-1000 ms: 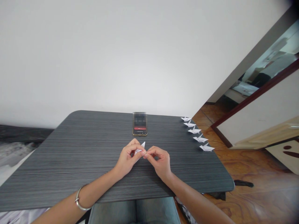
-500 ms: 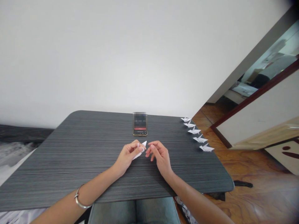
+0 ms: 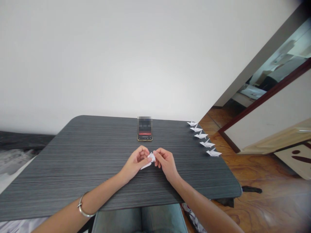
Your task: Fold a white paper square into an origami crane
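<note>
Between my hands, above the middle of the dark table, is a small white folded paper. My left hand pinches it from the left, thumb on top, and a pale pointed part sticks out below that thumb. My right hand has its thumb and forefinger closed on the paper's right end, with the other fingers curled beneath. The fingers cover part of the paper, so its full shape is hidden. Along the table's right edge stand several white paper cranes in a slanting row.
A phone with a partly blurred screen is at the back of the table, beyond my hands. A white wall rises behind the table. To the right are a wooden floor and a doorway.
My right hand has moved left and its fingers have closed on the folded paper. The paper has turned and shifted a little to the right in my left hand.
</note>
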`<state>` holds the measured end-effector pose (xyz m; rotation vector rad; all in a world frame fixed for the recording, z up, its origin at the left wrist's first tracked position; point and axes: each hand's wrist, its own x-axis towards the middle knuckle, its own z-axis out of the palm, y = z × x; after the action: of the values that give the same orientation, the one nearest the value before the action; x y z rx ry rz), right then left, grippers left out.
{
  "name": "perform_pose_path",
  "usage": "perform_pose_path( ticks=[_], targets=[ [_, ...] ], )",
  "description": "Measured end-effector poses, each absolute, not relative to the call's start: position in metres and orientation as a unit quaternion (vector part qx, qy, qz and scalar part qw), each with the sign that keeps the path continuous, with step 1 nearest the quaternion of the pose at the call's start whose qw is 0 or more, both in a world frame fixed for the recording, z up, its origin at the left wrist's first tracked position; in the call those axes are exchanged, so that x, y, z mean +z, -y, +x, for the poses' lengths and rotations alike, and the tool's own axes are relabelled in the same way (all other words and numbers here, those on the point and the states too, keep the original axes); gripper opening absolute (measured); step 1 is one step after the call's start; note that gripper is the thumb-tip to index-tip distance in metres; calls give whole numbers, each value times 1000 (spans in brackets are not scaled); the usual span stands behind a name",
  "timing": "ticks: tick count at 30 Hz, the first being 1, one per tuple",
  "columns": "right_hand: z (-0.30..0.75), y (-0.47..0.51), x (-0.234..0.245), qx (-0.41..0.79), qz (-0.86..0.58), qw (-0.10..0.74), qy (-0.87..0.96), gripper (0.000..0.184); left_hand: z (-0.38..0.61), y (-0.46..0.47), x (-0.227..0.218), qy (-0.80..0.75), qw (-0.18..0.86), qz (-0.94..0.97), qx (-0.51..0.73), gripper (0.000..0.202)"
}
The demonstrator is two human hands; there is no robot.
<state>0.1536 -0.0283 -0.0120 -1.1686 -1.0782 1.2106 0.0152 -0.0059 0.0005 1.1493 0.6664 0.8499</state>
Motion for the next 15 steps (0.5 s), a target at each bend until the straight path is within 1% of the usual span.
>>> perform_pose_path(
  ticks=[5,9,12,15],
  targets=[
    [157,26,-15,517,-487,573,409,28,12,4,0,-366,669,512,396,28],
    [159,25,-14,520,-479,595,381,27,10,4,-1,-379,665,539,352,31],
    [158,24,-13,514,-477,594,392,25,11,5,-1,-370,666,556,332,32],
    [157,23,-15,537,-471,578,395,23,11,7,2,-371,658,562,337,34]
  ],
)
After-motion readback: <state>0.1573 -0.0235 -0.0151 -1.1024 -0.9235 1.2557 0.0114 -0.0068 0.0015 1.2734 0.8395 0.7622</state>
